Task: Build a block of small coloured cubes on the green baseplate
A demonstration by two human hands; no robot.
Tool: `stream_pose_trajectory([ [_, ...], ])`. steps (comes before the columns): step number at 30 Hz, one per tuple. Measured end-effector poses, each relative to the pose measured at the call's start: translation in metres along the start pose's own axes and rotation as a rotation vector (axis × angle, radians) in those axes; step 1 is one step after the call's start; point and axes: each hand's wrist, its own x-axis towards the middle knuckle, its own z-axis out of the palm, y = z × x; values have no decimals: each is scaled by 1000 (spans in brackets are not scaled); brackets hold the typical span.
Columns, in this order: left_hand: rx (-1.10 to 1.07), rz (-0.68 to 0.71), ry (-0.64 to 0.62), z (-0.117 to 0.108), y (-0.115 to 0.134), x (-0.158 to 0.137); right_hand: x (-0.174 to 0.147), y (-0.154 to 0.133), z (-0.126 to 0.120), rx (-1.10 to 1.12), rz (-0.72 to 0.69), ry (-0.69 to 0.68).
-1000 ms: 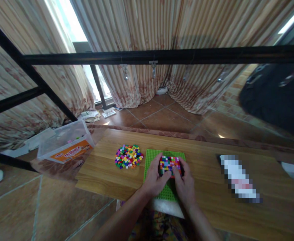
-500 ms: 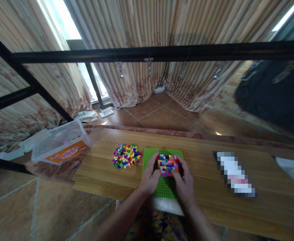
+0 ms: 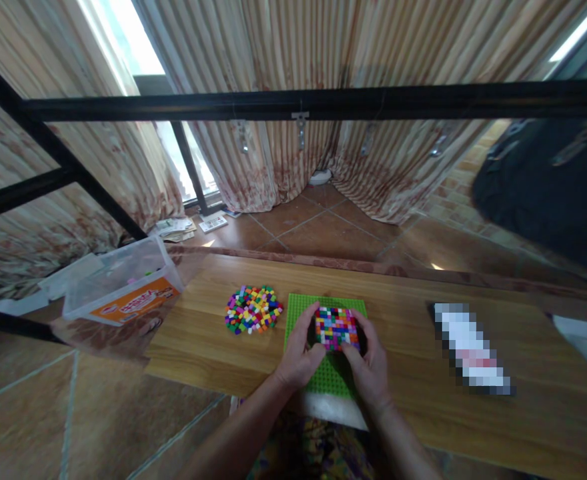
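The bright block (image 3: 336, 328) is above the green board (image 3: 328, 379), but I can't tell if they touch. The left hand (image 3: 301, 353) and right hand (image 3: 371, 357) have their fingers clamped on its sides. This looks like a holding step, and the next move seems to need both hands even. Loose bricks (image 3: 253, 310) sit left on the tabletop (image 3: 408, 320)

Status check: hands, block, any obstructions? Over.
Left hand and right hand gripping block at both sides. Block over green plate; contact unclear. Loose bricks left of plate, apart from hands.
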Motion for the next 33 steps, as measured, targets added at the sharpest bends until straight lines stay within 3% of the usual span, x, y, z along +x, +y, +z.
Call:
stream_pose_trajectory([
  [13,45,-1,0,1,7,0,1,-2,-1,-39,20,-17],
  [33,103,-1,16,3,11,1,1,-5,-3,-100,-57,-77],
])
